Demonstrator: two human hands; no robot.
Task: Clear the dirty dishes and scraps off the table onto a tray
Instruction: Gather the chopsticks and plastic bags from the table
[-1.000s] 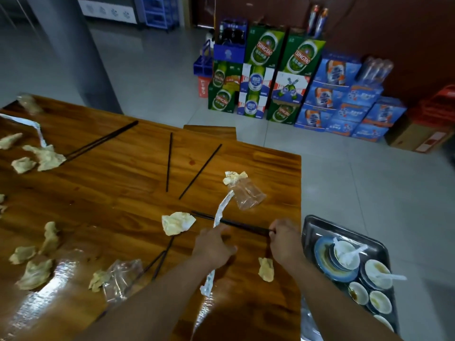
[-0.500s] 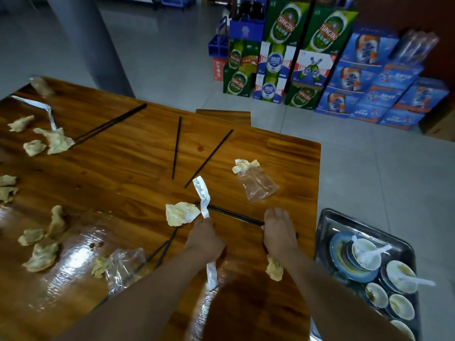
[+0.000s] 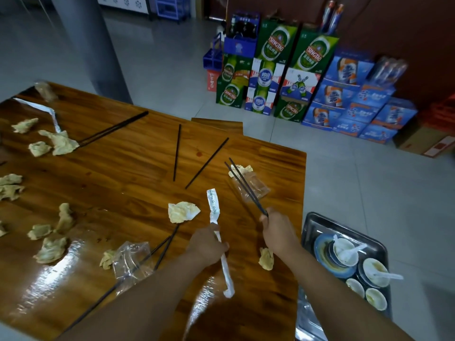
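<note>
My right hand (image 3: 279, 230) grips a pair of black chopsticks (image 3: 243, 184) by one end; their tips point up and away, raised over a clear plastic wrapper (image 3: 256, 190). My left hand (image 3: 206, 246) is closed around a long white paper chopstick sleeve (image 3: 215, 212) that sticks out above and below the fist. A metal tray (image 3: 317, 223) to the right of the wooden table (image 3: 123, 168) holds a blue plate, several small bowls and white spoons. Crumpled tissues, such as one (image 3: 182, 211) just left of the sleeve, lie scattered over the table.
More black chopsticks lie loose: two singles (image 3: 176, 152) mid-table, a pair (image 3: 113, 129) at the far left, a pair (image 3: 162, 249) near a plastic wrapper (image 3: 130, 262). A tissue (image 3: 266, 258) lies under my right wrist. Beer cartons (image 3: 295, 77) are stacked on the floor beyond.
My right hand has lifted the chopstick pair off the table and swung it upright. My left hand has raised the paper sleeve a little.
</note>
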